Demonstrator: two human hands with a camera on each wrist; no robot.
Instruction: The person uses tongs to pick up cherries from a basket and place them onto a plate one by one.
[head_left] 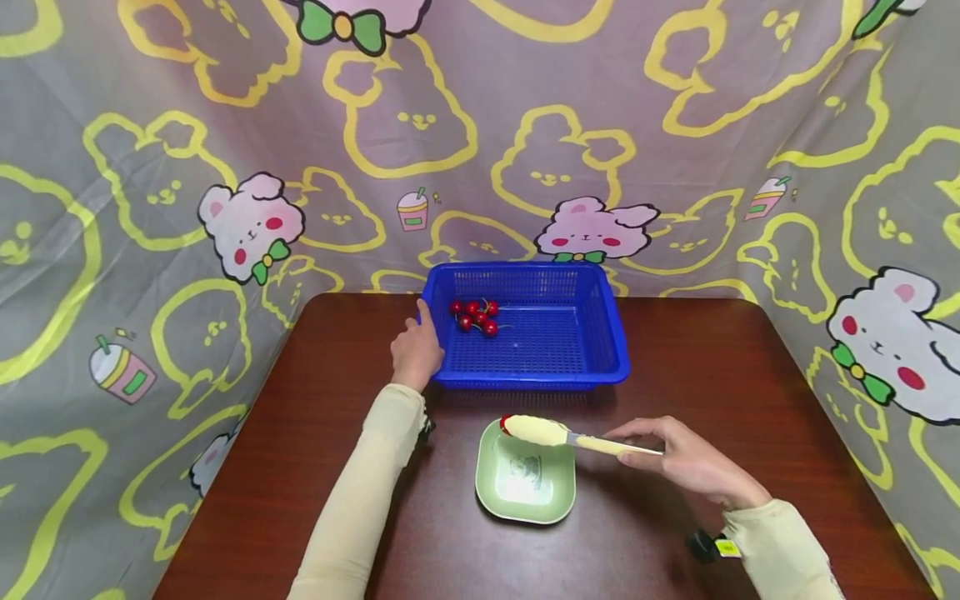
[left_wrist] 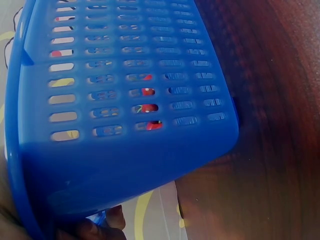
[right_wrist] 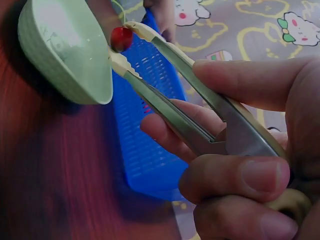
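Observation:
My right hand (head_left: 693, 458) holds small tongs (head_left: 540, 431) with cream tips and metal arms. In the right wrist view, the tongs pinch a red cherry (right_wrist: 121, 39) with a green stem. The cherry is over the far part of a light green square bowl (head_left: 525, 510), mostly covered by the tongs in the head view. My left hand (head_left: 417, 350) grips the left rim of a blue slotted basket (head_left: 525, 383); in the left wrist view, its fingertips (left_wrist: 114, 219) show past the basket's edge. Several red cherries (head_left: 476, 317) lie in the basket's left part.
The brown wooden table (head_left: 330, 350) carries the basket at the back and the bowl nearer the front. A patterned cloth (head_left: 480, 142) with cartoon bears and rabbits hangs behind and along both sides.

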